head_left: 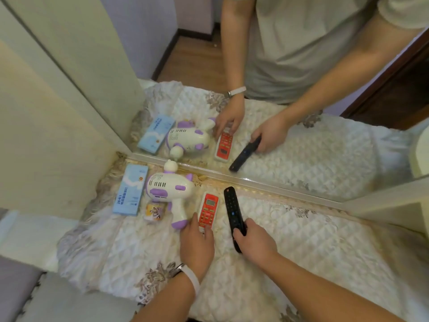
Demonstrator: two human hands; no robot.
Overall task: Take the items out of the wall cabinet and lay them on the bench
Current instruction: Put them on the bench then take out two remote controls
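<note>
Left hand grasping near end of flat red remote, right hand wrapped round slim black remote, both on quilted bench cover. Further left: glossy white-purple toy gun, flat blue box. Mirror along far edge.

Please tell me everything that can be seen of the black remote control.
The black remote control is long and slim, apparently plastic, with rows of small buttons, a red one at its far end and a blue one near the middle. It lies lengthwise on the quilted cover, far end toward the mirror. The right hand holds its near half, fingers curled round it. The red remote lies beside it on the left, apart.
</note>
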